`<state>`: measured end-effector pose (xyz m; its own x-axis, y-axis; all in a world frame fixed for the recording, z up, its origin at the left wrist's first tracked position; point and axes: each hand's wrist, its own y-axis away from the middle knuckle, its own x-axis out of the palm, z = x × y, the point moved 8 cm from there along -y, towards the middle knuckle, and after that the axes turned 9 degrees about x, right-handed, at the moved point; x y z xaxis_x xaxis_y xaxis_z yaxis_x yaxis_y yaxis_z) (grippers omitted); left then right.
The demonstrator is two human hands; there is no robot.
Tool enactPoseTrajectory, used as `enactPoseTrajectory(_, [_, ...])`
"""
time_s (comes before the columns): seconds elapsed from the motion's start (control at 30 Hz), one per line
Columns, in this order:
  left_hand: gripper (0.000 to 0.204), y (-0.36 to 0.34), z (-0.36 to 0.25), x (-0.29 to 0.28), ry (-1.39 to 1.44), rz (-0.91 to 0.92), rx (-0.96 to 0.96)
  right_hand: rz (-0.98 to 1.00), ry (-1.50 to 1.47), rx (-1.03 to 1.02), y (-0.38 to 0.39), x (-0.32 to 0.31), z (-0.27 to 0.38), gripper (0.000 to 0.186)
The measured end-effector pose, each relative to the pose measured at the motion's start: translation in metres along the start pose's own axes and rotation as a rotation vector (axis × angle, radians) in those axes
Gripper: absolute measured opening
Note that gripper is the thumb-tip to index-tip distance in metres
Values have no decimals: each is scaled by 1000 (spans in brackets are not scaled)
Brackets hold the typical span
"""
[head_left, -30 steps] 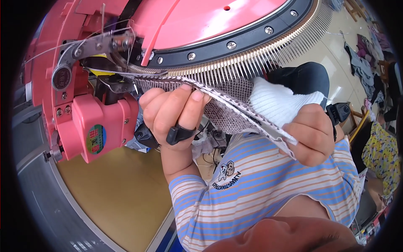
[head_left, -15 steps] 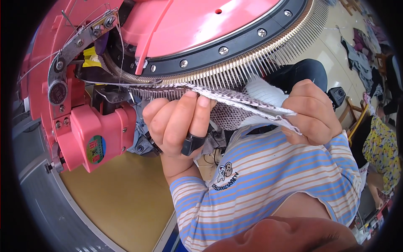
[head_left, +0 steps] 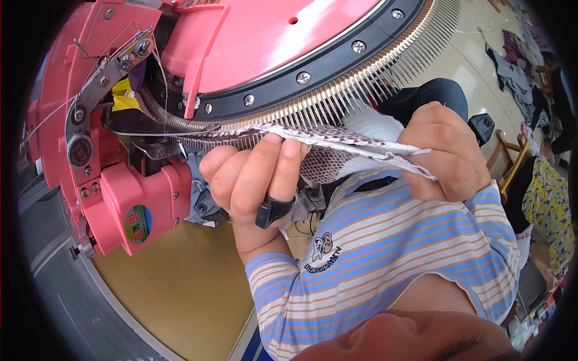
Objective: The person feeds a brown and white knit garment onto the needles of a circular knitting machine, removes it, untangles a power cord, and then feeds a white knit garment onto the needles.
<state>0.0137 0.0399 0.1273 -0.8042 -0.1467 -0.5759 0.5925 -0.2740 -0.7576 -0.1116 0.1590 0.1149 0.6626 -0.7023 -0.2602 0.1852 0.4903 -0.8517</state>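
A knitted fabric piece [head_left: 328,165], white with a dark speckled pattern, is stretched along the points of a round linking machine's needle ring [head_left: 337,105]. My left hand [head_left: 247,177] pinches its upper edge between thumb and fingers, close against the needles. A black band-like device [head_left: 275,210] sits on one of its fingers. To the right, my right hand [head_left: 448,153] is closed on the fabric's far end, where two white-edged layers part into a narrow V. A plain white section [head_left: 374,129] of the knit shows behind those layers. The right fingertips are partly hidden.
The pink dial [head_left: 259,51] fills the top. At left stand a metal arm with thread guides [head_left: 90,102], a thin metal bar beside the needles, and a pink housing [head_left: 141,207]. A small black camera [head_left: 481,127] is beyond my right hand. Clothes [head_left: 512,75] lie on the tiled floor.
The machine appears slightly further left and tilted in the picture, as the view has shifted. Both hands keep their hold on the fabric with little movement.
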Motion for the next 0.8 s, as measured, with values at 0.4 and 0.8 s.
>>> enactPoseTrajectory(0.4, [13,3,0,5,-38,-37,-6,7,-179,29,-3,-3,0,18])
enactPoseTrajectory(0.8, [29,-14,-10,11,-35,108,-52,65,16,116,-5,1,-22,16])
